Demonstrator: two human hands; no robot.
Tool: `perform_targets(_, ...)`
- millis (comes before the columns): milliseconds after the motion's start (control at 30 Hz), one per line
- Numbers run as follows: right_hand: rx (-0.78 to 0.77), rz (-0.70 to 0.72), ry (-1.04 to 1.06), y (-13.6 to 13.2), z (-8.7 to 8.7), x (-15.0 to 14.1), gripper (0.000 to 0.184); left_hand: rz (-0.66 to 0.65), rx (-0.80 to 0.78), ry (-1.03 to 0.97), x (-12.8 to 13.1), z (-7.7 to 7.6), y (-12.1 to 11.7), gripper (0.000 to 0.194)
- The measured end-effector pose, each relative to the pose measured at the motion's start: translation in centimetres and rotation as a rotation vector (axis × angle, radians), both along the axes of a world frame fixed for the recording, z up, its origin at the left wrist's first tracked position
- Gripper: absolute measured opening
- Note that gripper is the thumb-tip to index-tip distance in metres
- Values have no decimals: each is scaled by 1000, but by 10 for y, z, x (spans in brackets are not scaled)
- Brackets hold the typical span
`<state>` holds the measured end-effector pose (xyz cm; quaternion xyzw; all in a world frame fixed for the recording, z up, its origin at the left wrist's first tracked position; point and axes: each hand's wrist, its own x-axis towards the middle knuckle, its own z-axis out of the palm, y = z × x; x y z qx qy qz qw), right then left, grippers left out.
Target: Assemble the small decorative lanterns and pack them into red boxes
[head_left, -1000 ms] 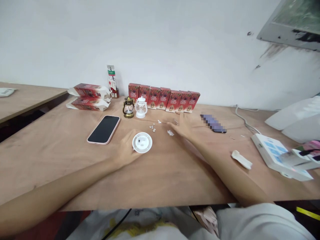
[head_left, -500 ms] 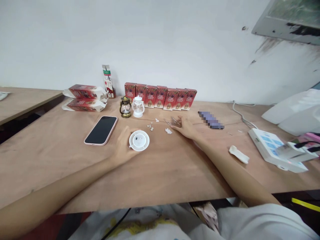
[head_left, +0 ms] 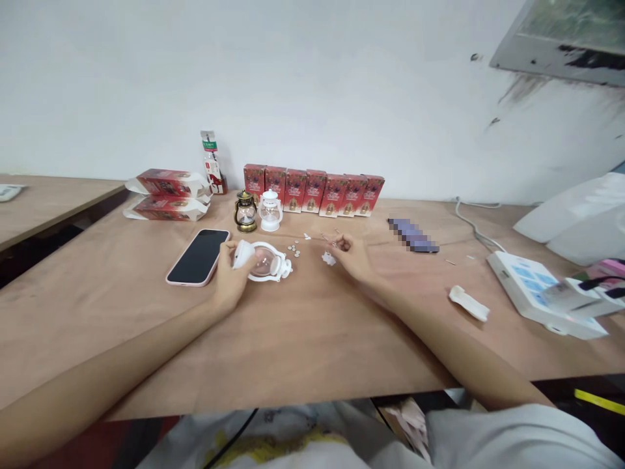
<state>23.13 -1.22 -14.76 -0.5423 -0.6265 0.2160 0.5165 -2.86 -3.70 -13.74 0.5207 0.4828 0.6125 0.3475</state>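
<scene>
My left hand [head_left: 228, 277] is closed round the white base of a small toy lantern [head_left: 266, 262]. The lantern lies over sideways, its clear globe and white top pointing right. My right hand [head_left: 355, 256] has its fingertips pinched together on a thin metal wire piece [head_left: 325, 238]; the fingers partly hide it. Just below those fingertips is a little white plastic piece [head_left: 329, 258]. Several small round discs [head_left: 294, 250] lie between the hands, with small white bits [head_left: 306, 236] behind them. Behind my left hand stand a bronze-coloured lantern [head_left: 245, 212] and a second white lantern [head_left: 270, 212], both upright.
A phone [head_left: 198, 258] lies beside my left hand. Red boxes [head_left: 312, 191] stand in a row by the wall, with opened cartons [head_left: 168, 195] and a bottle [head_left: 213, 166] to their left. On the right are a pixelated purple object [head_left: 413, 236], a white curved piece [head_left: 469, 303] and a power strip [head_left: 541, 293].
My left hand has tipped the lantern from base-towards-me to lying sideways, and moved slightly left. My right fingers have closed from a spread reach into a pinch at the metal wires.
</scene>
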Motion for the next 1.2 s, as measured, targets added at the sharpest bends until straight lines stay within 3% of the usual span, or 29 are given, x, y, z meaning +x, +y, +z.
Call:
perform_targets(100, -64, -25, 248, -13, 2, -27, 16, 14, -86, -236, -2, -4, 8, 39)
perform_targets(200, 10, -22, 220, -29, 1, -46, 11, -73, -98, -359, -2, -4, 10, 42)
perform_targets(333, 76, 256, -146, -53, -1, -59, 15, -149, -175, -377, -1, 0, 9, 43)
perform_targets(433, 186, 483, -481, -64, 0, -62, 28, -103, -173, -421, 1, 3, 8, 30)
perform_targets(500, 264, 537, -646, -68, 1, -62, 32, -53, -170, -455, 2, 6, 6, 21)
perform_targets(567, 300, 515, -742, -68, 0, -60, 40, -23, -181, -466, 4, 8, 5, 17)
perform_targets(700, 284, 325, -809, -67, -2, -58, 71, -3, -209, -450, 5, 11, 3, 14)
perform_targets(767, 277, 288, -805, -66, -3, -58, 76, 6, -211, -447, 5, 10, 4, 15)
perform_targets(1000, 362, 336, -613, -64, -3, -57, 54, -51, -199, -355, 2, 1, 7, 20)
perform_targets(1200, 523, 140, -374, -55, -5, -48, 50, -157, -240, -344, 3, 4, 5, 19)
